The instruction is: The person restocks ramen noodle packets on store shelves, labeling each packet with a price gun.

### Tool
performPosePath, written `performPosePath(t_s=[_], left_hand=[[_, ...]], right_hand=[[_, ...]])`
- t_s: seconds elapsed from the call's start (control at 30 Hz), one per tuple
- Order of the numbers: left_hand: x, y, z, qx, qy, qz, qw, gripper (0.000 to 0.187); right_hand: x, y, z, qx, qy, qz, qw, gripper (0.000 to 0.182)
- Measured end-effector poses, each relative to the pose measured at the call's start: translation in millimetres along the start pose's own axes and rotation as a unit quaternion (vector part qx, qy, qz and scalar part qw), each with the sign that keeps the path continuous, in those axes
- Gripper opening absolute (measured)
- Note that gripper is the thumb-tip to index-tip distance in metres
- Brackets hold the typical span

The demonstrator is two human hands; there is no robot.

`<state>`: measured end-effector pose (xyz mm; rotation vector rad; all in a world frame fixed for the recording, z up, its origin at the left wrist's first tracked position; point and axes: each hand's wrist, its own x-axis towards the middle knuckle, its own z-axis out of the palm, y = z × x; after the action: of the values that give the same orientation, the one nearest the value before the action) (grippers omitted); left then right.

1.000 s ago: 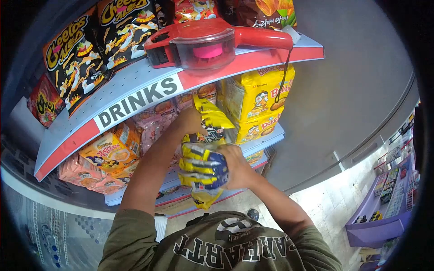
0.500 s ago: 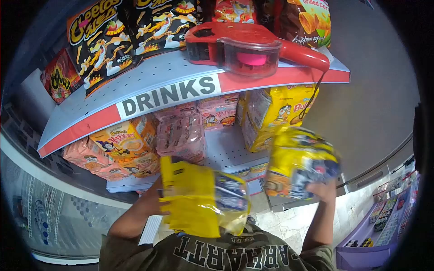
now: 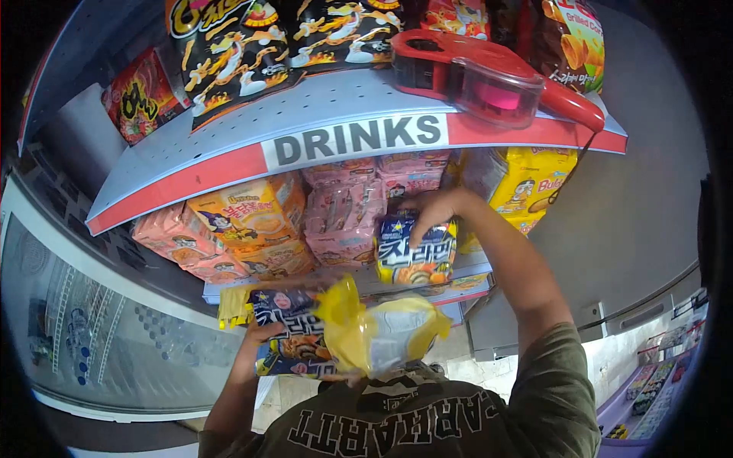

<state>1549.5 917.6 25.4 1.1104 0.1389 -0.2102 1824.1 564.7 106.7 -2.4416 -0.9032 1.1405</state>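
Note:
My right hand reaches to the lower shelf, fingers wrapped over the top of a blue and yellow instant noodle pack. That pack stands in the gap between pink noodle packs and a yellow noodle multipack. Low in front of my body, my left hand is closed on the side of another blue noodle pack. A crumpled yellow and clear plastic wrapper hangs beside this pack, partly over it.
Above, a shelf edge labelled DRINKS juts out. On it lie a red tape dispenser and black snack bags. Orange noodle packs fill the lower shelf's left. A glass-door fridge stands at left, a purple rack at right.
My right hand has moved up and left, bringing its noodle pack to the lower shelf. The left-hand pack and wrapper have turned, showing the blue front. The view has shifted left.

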Motion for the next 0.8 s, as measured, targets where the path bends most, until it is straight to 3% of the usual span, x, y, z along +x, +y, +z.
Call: performPosePath(t_s=[0.03,0.07,0.1,0.17,0.2,0.23,0.27,0.33,0.37,0.5,0.53,0.6,0.63,0.73,0.77,0.8], left_hand=[[2,-3,6,-0.093,-0.021,-0.024,0.995,0.056],[3,-7,14,-0.185,-0.042,-0.048,0.981,0.056],[-9,3,42,-0.119,0.040,-0.012,0.992,0.053],[-4,-6,39,-0.108,0.065,0.009,0.992,0.052],[3,-15,33,-0.103,0.076,0.019,0.992,0.052],[10,-38,-2,-0.191,0.066,-0.054,0.978,0.052],[9,-41,-3,-0.153,0.084,-0.044,0.984,0.055],[12,-34,17,-0.082,-0.006,0.003,0.997,0.058],[4,-15,50,-0.113,-0.001,-0.029,0.993,0.056],[5,-24,62,-0.135,-0.037,-0.082,0.987,0.058],[5,-22,71,-0.142,-0.044,-0.091,0.985,0.058],[9,-24,78,-0.153,-0.051,-0.105,0.981,0.057],[13,-29,75,-0.157,-0.050,-0.113,0.980,0.057],[21,-40,72,-0.181,-0.069,-0.136,0.972,0.058],[20,-32,82,-0.183,-0.079,-0.132,0.971,0.058],[21,-26,90,-0.184,-0.088,-0.128,0.971,0.058]], right_hand=[[8,3,-5,-0.012,0.013,-0.031,0.999,0.090],[13,9,-12,0.004,-0.011,-0.002,1.000,0.086],[17,10,-15,0.005,-0.013,-0.020,1.000,0.079],[29,18,-19,-0.007,-0.012,-0.045,0.999,0.070],[30,16,-24,-0.009,-0.042,0.007,0.999,0.070],[38,26,-22,-0.025,-0.032,-0.004,0.999,0.071],[33,24,-22,-0.041,-0.022,-0.026,0.999,0.071],[11,10,-20,-0.076,-0.001,-0.080,0.994,0.073],[14,16,-20,-0.106,-0.031,-0.036,0.993,0.075],[29,35,-18,-0.066,0.025,-0.099,0.993,0.066],[20,26,-19,-0.018,0.013,-0.047,0.999,0.063],[43,49,-8,-0.149,0.204,-0.091,0.963,0.058],[40,38,-9,-0.164,0.173,-0.047,0.970,0.052],[24,30,16,-0.162,0.336,0.112,0.921,0.042],[12,21,21,-0.187,0.316,0.144,0.919,0.038],[-2,14,33,-0.180,0.386,0.110,0.898,0.039]])
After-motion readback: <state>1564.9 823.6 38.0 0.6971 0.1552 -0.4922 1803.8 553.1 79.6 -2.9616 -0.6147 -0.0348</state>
